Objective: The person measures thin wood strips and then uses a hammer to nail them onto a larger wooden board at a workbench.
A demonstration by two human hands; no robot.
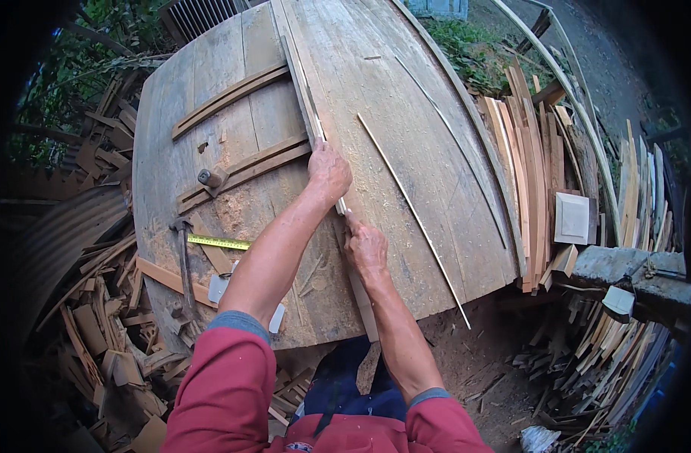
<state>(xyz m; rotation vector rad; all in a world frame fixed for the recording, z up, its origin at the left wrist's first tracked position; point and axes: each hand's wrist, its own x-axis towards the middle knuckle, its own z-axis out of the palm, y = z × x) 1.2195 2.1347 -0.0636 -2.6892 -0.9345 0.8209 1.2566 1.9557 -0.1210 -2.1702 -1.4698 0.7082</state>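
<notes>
Weathered grey planks make up the desk (406, 98), on which a long pale wooden strip (309, 98) is laid lengthwise, running from the far edge down past the near edge. The strip is pressed down by the left hand (329, 172), whose fingers are curled over it. Just below, the right hand (365, 246) is set against the same strip, fingers closed on its edge. A thin stick (413, 215) lies slantwise to the right, apart from both hands. To the left, a hammer (184, 257) and a yellow tape measure (218, 242) are seen beside sawdust. Cut boards (534, 166) are stacked right of the desk.
</notes>
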